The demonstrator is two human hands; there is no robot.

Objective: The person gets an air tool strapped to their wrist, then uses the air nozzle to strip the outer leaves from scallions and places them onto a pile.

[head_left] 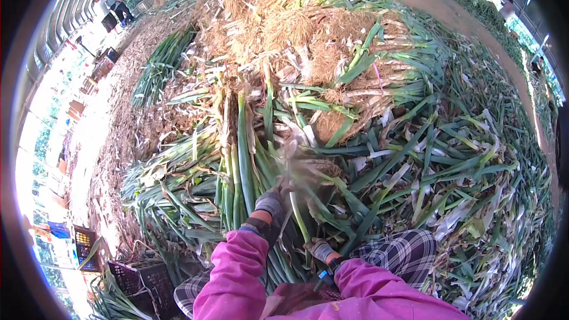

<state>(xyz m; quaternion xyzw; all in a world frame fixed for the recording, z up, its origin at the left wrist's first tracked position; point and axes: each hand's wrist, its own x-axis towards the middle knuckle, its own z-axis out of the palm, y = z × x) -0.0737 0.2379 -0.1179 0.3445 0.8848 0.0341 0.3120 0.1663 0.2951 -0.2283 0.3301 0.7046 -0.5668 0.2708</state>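
Note:
My left hand, in a grey glove, is closed beside the upper part of a long green onion. Its fingertips are blurred, and what they grip is hidden. Lower and to the right, my gloved right hand has its fingers wrapped round the green lower end of that onion. Blur covers the stalk's far end, just beyond my left hand. More green onions lie in a heap to the left of my hands, with leaves running down towards my lap.
Bundled onions with tan roots lie ahead. Loose leaves and peelings cover the ground at right. A dark plastic crate stands at lower left, with a second crate behind it. Other people are far off at upper left.

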